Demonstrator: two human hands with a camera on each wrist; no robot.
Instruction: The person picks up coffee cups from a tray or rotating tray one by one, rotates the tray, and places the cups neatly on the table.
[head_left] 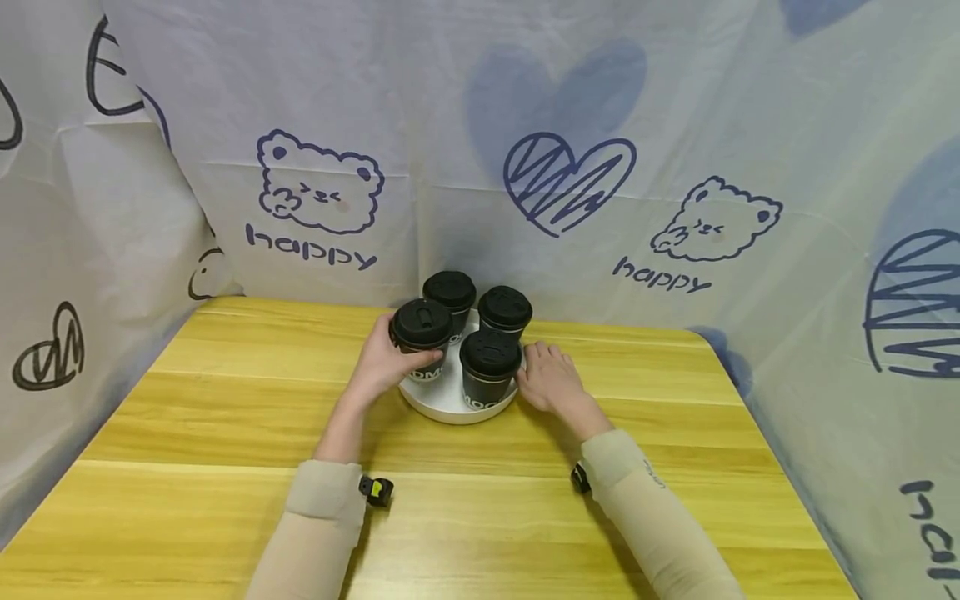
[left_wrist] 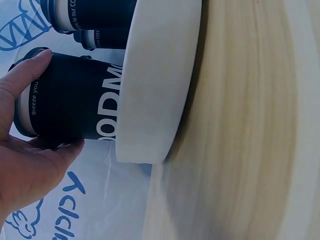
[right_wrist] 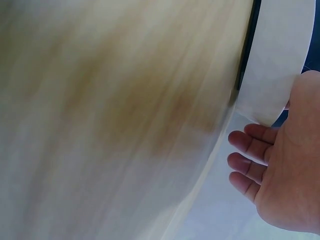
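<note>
A round white tray holds several black paper coffee cups with black lids. My left hand grips the left front cup from its left side, thumb across the front. In the left wrist view, that cup stands upright against the tray's wall, thumb and fingers on opposite sides near the lid. My right hand holds the tray's right rim, beside the right front cup. From the right wrist, its thumb side overlaps the tray rim, and the bent fingers lie along the outside.
Two more lidded cups, the back left cup and back right cup, stand at the rear of the tray. The wooden table ends just behind it, at a white printed curtain. Curtains also hang at both sides.
</note>
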